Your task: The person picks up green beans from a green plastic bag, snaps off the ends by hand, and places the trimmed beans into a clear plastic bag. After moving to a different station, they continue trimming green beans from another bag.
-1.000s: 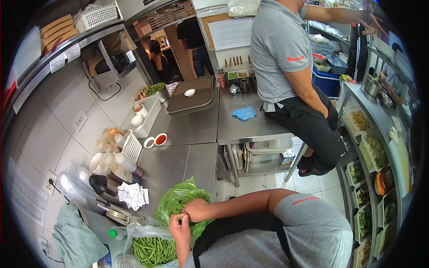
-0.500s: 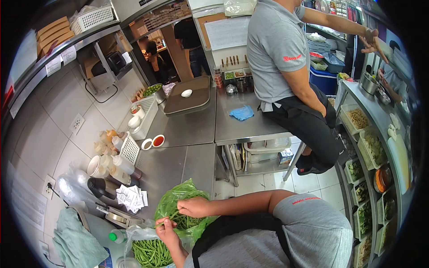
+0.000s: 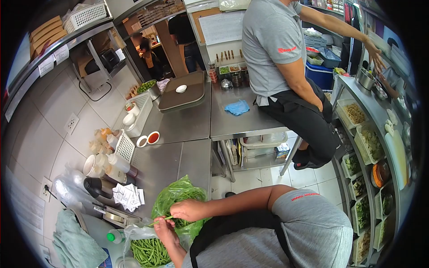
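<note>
My right hand [image 3: 188,210] is closed in a pinch over the open green plastic bag [image 3: 160,203], gripping one end of a green bean [image 3: 169,217]. Just below and to the left, my left hand [image 3: 165,232] pinches the same bean, which spans the short gap between the hands. Inside the green bag lies a heap of green beans [image 3: 190,193], partly covered by my right hand and forearm. A clear plastic bag [image 3: 133,231] stands below my left hand, filled with more green beans [image 3: 149,252].
Paper slips [image 3: 128,197], a tape dispenser [image 3: 115,217] and squeeze bottles [image 3: 120,166] line the left side. Two sauce cups [image 3: 153,137] and a brown tray [image 3: 183,96] sit farther back. A co-worker [image 3: 272,53] sits on the steel table near a blue cloth [image 3: 237,107].
My hands have shifted slightly, and the bean between them now shows more clearly. The co-worker's outstretched arm has moved a little. The whole view has tilted slightly.
</note>
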Available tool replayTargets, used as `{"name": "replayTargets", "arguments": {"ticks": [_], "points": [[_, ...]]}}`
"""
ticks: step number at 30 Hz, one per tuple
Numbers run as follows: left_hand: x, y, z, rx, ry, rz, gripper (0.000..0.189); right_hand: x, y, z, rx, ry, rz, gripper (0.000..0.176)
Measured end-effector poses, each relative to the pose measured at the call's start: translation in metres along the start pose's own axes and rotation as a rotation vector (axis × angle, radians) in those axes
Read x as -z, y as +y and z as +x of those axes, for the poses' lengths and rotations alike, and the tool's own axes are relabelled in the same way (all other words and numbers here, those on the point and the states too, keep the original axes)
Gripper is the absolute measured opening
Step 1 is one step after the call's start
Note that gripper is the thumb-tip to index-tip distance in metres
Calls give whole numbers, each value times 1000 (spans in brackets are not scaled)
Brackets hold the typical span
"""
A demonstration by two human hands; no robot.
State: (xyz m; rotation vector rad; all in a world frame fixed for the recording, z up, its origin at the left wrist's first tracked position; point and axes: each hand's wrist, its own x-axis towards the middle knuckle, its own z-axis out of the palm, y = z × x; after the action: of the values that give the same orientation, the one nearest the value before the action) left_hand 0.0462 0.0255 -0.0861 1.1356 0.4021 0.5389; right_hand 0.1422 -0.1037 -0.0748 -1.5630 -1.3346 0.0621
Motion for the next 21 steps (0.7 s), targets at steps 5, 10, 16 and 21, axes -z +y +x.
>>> {"name": "replayTargets", "arguments": {"ticks": [5,10,16,21], "points": [[-7,-8,-8,83,-113,-140,12,6,-13,5,2,-26,224,15],[-12,-15,-8,18,-99,-26,14,-7,-19,3,90,-47,224,13],[30,20,-1,-198,107,214,21,15,-6,11,-249,75,172,10],[91,56,-10,-370,266,520,23,13,40,4,-451,-154,-246,15]]}}
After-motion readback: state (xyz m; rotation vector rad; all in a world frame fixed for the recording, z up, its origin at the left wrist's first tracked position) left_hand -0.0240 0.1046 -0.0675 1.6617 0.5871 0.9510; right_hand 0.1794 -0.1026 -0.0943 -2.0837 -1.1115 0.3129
